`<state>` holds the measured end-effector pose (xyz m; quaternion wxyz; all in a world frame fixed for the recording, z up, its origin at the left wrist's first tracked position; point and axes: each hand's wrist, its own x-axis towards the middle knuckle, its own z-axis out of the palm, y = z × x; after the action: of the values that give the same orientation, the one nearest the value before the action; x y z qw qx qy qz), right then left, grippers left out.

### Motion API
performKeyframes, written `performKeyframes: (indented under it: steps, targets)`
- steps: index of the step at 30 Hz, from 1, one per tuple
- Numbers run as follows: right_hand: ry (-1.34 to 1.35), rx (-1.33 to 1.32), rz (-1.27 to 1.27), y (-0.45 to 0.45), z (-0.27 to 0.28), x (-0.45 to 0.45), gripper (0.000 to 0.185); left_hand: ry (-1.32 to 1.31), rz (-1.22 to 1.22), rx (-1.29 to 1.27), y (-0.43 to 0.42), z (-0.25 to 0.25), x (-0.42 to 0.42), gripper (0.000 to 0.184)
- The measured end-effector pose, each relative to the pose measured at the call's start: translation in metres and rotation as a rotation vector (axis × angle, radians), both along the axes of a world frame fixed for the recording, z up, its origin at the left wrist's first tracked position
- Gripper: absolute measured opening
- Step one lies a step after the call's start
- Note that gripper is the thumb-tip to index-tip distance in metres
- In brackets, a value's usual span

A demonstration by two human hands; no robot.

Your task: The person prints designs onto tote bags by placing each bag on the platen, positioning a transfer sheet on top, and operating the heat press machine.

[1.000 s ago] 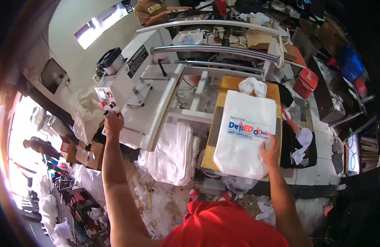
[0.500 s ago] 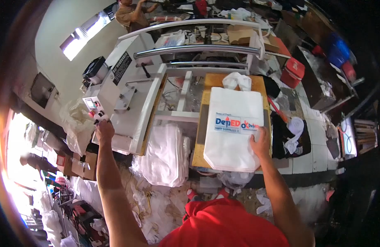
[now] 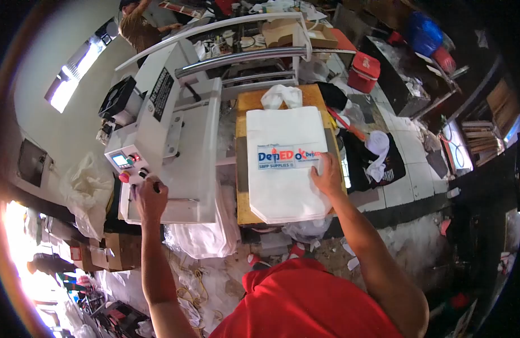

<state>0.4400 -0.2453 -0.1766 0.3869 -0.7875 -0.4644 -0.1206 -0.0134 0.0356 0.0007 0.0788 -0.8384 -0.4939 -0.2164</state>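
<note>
My left hand [image 3: 151, 200] is at the front of the heat press's white swing arm [image 3: 169, 135], just below the control panel [image 3: 127, 162]. Its fingers are curled at a dark part there, largely hidden by the hand. My right hand [image 3: 327, 176] lies on the right edge of a white fabric bag [image 3: 288, 194], thumb and fingers apart, touching the corner of the printed transfer [image 3: 277, 158]. Blue and red "DepED" lettering shows on that transfer. The bag rests flat on a wooden-edged press bed [image 3: 243, 205], its handles [image 3: 282, 97] at the far end.
White bags [image 3: 206, 239] are stacked below the press head. Right of the bed lie black fabric [image 3: 392, 160] and a white cloth roll [image 3: 377, 143]. A red cooler [image 3: 364, 72] stands behind. Another person [image 3: 137, 31] is at the far left. Plastic scraps litter the floor.
The press head has swung right, closer to the bed, and covers more of the bag stack. My left hand has moved with it. My right hand stays at the bag's edge. The view has shifted.
</note>
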Motion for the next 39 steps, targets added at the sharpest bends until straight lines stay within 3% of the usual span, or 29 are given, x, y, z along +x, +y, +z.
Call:
performKeyframes:
  steps: [5,10,12,15,17,20,21,22,25,26,31,36,39]
  targets:
    - [0.032,0.006,-0.017,0.0,-0.006,0.0,0.064,-0.193,-0.288,0.078,-0.056,-0.01,0.057,0.01]
    - [0.127,0.033,-0.003,-0.004,0.007,0.004,0.061,-0.234,-0.435,-0.007,-0.108,-0.011,0.112,0.019]
    - [0.159,0.233,-0.001,-0.004,0.008,0.014,0.054,-0.22,-0.472,-0.043,-0.13,-0.008,0.136,0.019]
    - [0.166,0.327,0.01,-0.016,0.064,-0.007,0.043,-0.249,-0.529,-0.036,-0.155,-0.01,0.166,0.017]
    - [0.028,0.299,0.228,-0.026,0.108,-0.044,0.033,-0.265,-0.573,-0.107,-0.172,-0.005,0.183,0.017]
    - [0.193,0.207,0.595,-0.029,0.157,-0.103,0.042,-0.287,-0.64,-0.151,-0.19,0.003,0.196,0.016]
    - [0.212,0.166,0.593,-0.026,0.158,-0.116,0.045,-0.33,-0.692,-0.164,-0.194,0.006,0.196,0.019]
    - [0.144,0.125,0.51,-0.025,0.159,-0.122,0.047,-0.328,-0.73,-0.199,-0.197,0.011,0.19,0.029]
    - [0.004,0.024,0.342,-0.026,0.172,-0.132,0.049,-0.47,-0.655,-0.36,-0.211,0.011,0.165,0.03]
    - [-0.065,-0.033,0.251,-0.025,0.175,-0.134,0.051,-0.451,-0.662,-0.305,-0.215,0.016,0.154,0.028]
    - [-0.035,-0.172,0.035,-0.025,0.165,-0.133,0.059,-0.544,-0.65,-0.38,-0.213,0.004,0.082,0.023]
    - [-0.138,-0.094,-0.214,-0.01,0.156,-0.15,0.061,-0.542,-0.322,-0.354,-0.156,-0.035,-0.021,0.019]
    - [-0.184,-0.04,-0.227,-0.001,0.155,-0.164,0.059,-0.516,-0.197,-0.255,-0.103,-0.057,-0.093,0.019]
